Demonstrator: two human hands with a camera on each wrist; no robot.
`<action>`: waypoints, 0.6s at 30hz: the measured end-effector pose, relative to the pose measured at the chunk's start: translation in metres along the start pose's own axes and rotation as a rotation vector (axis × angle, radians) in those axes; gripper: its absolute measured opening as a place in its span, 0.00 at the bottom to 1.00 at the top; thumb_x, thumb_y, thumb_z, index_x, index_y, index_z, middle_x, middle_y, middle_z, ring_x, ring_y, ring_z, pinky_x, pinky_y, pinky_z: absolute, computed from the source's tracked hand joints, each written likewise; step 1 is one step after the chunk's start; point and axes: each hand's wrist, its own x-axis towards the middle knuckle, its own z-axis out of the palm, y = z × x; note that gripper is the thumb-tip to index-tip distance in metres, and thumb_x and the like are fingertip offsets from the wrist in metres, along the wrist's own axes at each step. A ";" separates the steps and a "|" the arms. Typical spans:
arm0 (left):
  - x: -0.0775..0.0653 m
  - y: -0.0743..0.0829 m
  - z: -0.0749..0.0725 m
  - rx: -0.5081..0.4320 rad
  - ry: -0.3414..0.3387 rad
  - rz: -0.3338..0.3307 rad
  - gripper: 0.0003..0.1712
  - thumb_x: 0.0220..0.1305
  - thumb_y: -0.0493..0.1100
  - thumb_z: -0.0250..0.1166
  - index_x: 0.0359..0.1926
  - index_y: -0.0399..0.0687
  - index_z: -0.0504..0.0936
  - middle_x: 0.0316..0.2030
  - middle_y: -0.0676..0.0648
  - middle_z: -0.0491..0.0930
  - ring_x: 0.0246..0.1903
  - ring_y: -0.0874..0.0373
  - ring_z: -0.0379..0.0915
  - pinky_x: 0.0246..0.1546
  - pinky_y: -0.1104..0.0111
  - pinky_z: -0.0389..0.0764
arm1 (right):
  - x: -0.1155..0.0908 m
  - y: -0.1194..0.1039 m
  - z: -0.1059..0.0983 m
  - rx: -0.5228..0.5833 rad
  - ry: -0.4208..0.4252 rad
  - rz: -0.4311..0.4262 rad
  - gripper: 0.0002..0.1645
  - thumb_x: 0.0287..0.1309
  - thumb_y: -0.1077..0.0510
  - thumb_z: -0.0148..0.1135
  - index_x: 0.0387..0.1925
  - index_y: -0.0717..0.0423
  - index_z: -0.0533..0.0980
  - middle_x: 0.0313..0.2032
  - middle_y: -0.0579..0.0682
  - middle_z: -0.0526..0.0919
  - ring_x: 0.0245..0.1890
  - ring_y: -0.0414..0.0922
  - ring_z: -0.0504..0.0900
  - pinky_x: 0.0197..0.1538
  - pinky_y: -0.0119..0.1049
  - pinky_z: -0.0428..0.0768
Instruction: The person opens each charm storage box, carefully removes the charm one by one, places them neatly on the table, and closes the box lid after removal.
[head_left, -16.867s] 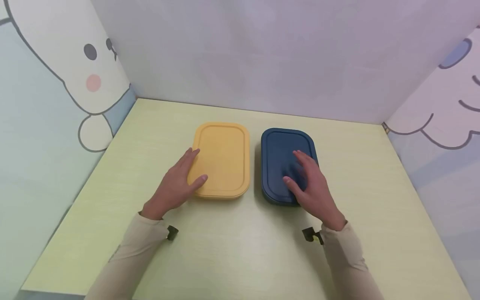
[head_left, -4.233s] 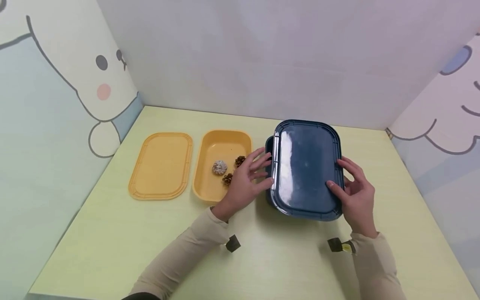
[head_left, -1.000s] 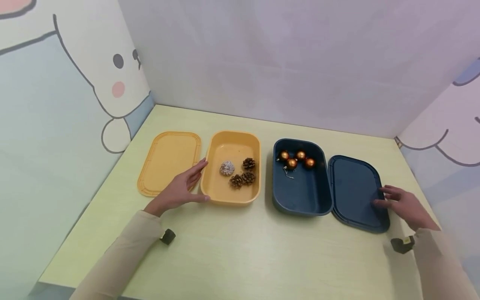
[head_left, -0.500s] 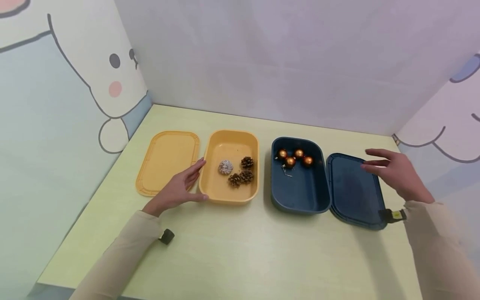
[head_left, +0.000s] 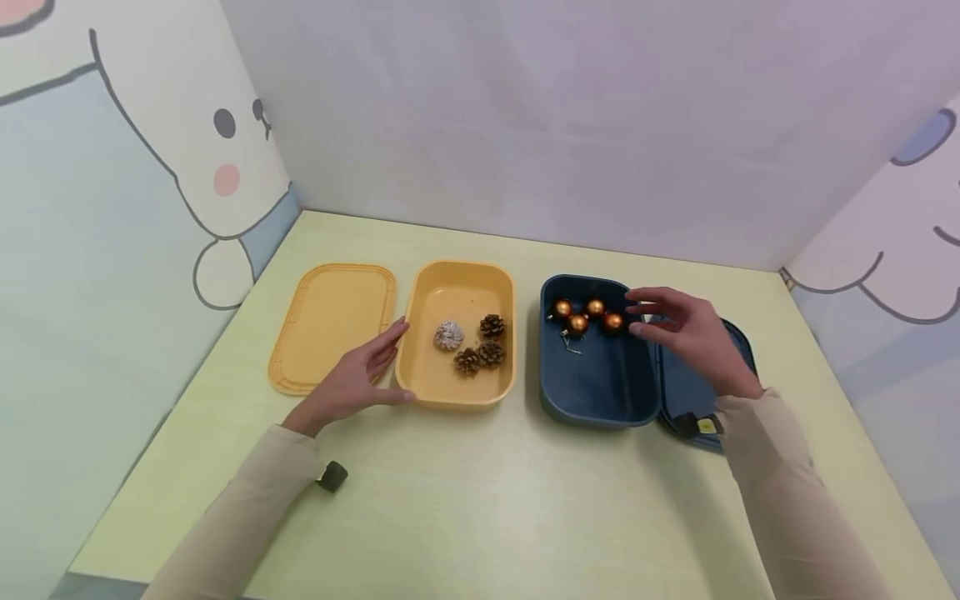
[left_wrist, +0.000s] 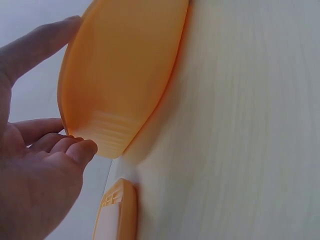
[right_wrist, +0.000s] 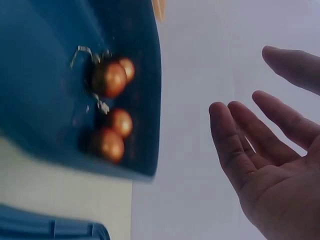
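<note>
My left hand (head_left: 345, 383) touches the near left side of a yellow storage box (head_left: 450, 390), thumb and fingers spread along its wall. In the left wrist view the fingertips meet the box wall (left_wrist: 130, 60) at its rim. One whitish pinecone (head_left: 449, 335) and three brown pinecones (head_left: 491, 354) lie inside. Above the right rim of a dark blue box (head_left: 600, 387) hovers my right hand (head_left: 693, 333), relaxed and holding nothing. Several copper-coloured Christmas baubles (head_left: 576, 325) sit at that box's far end, a silvery hanging loop beside them. The right wrist view shows the fingers apart from the baubles (right_wrist: 110, 145).
Left of the yellow box lies its yellow lid (head_left: 333, 329), underside up. The blue lid (head_left: 678, 383) lies against the blue box's right side, partly hidden by my right forearm. A pale wall (head_left: 525, 125) closes off the table's (head_left: 487, 500) far side.
Earlier both boxes had their lids on; both lids now lie beside them. Over the last second my right hand has moved left from the blue lid to the blue box's rim. The left stays put.
</note>
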 end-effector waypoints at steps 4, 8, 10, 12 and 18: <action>0.000 0.000 0.000 -0.016 -0.001 0.002 0.65 0.51 0.48 0.80 0.81 0.51 0.47 0.81 0.54 0.40 0.79 0.49 0.45 0.73 0.67 0.57 | 0.006 -0.011 0.015 0.027 -0.069 -0.021 0.27 0.66 0.57 0.65 0.65 0.56 0.73 0.59 0.53 0.79 0.49 0.27 0.81 0.50 0.19 0.81; 0.000 0.000 0.000 -0.028 -0.004 0.007 0.65 0.51 0.47 0.80 0.81 0.52 0.46 0.81 0.55 0.40 0.80 0.51 0.44 0.73 0.68 0.57 | 0.014 -0.017 0.031 0.063 -0.125 -0.034 0.26 0.66 0.58 0.65 0.64 0.57 0.73 0.59 0.61 0.79 0.51 0.33 0.83 0.50 0.21 0.82; 0.000 0.000 0.000 -0.031 -0.007 0.005 0.65 0.51 0.47 0.80 0.81 0.52 0.46 0.81 0.55 0.39 0.80 0.51 0.44 0.73 0.68 0.57 | 0.017 -0.019 0.039 0.077 -0.151 -0.050 0.26 0.65 0.59 0.65 0.63 0.57 0.74 0.59 0.62 0.79 0.53 0.41 0.84 0.50 0.22 0.82; 0.000 0.000 0.000 -0.033 -0.008 0.002 0.65 0.51 0.48 0.80 0.81 0.53 0.46 0.81 0.56 0.39 0.80 0.51 0.44 0.72 0.68 0.57 | 0.019 -0.023 0.047 0.109 -0.181 -0.071 0.27 0.64 0.61 0.66 0.64 0.60 0.73 0.59 0.64 0.78 0.55 0.52 0.83 0.50 0.24 0.83; 0.000 -0.001 0.001 -0.026 -0.005 0.012 0.65 0.51 0.48 0.80 0.81 0.52 0.46 0.81 0.55 0.40 0.80 0.51 0.44 0.72 0.69 0.58 | 0.028 -0.039 0.072 0.177 -0.255 -0.118 0.28 0.63 0.65 0.66 0.64 0.62 0.73 0.60 0.63 0.79 0.56 0.56 0.82 0.52 0.31 0.85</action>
